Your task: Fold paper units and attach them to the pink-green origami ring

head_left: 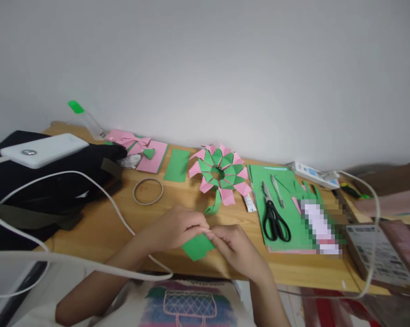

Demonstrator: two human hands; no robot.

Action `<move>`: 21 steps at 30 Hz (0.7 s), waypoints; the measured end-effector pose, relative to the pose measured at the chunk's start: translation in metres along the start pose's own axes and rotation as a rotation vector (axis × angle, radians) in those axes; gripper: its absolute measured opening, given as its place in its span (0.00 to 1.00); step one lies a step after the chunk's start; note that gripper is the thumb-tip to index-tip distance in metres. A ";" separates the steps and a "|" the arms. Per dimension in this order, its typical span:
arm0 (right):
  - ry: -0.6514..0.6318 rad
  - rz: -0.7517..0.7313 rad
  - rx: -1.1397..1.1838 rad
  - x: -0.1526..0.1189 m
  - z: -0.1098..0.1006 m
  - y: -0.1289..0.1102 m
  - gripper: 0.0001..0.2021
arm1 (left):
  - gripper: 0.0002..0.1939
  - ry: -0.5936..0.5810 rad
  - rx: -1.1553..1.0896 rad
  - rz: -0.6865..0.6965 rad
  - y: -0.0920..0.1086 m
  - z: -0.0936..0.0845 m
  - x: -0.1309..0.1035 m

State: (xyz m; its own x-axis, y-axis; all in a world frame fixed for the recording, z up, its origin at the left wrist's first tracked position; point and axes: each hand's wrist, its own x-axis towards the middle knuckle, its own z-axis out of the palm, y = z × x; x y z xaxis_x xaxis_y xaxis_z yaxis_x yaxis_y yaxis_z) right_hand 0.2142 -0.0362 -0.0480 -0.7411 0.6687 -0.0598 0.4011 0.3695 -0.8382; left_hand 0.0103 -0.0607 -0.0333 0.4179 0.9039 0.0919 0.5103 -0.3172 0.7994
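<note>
The whole workspace is carried by a wooden surface (177,195), set against a pale wall (205,81). Its left side is taken up by a black bag (92,156), on which a white power bank (51,147) is laid. To the right, a stack of green sheets (295,222) is topped by black-handled scissors (270,208) and a white utility knife (277,190). Between bag and stack, toward the wall, a pink-and-green folded paper ring (228,175) is seen, with a flat green rectangle (176,165) just beside it.

Near the surface's front edge, the left hand (187,222) and right hand (234,240) are brought together, fingers curled and tips meeting. A green paper piece (196,247) is pinched between them along its far edge, its near part left sticking out toward the body. Whether it is folded beneath the fingers cannot be told.

The piece is judged to be very light, thin and flexible, fairly stiff along any crease, not slippery, but easily bent or torn. It is best held by light fingertip pressure near its edges, with the flat middle left unsqueezed so that no stray crumples are made.
</note>
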 end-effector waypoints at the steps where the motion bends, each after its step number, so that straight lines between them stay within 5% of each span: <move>1: 0.004 0.006 0.008 -0.002 0.001 -0.001 0.20 | 0.10 0.014 -0.017 -0.009 0.001 0.000 -0.003; 14: 0.097 -0.005 0.094 -0.028 0.019 -0.010 0.19 | 0.10 0.148 -0.366 -0.109 -0.010 0.018 -0.025; 21: 0.160 -0.003 0.174 -0.025 0.022 -0.009 0.20 | 0.33 0.114 -0.551 -0.078 -0.022 0.013 -0.040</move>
State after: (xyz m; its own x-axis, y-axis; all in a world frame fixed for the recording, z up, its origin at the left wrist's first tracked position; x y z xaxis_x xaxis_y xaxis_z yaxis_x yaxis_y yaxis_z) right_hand 0.2173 -0.0705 -0.0505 -0.6420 0.7665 0.0177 0.2903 0.2643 -0.9197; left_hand -0.0079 -0.0932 -0.0619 0.2951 0.9536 0.0595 0.0562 -0.0795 0.9953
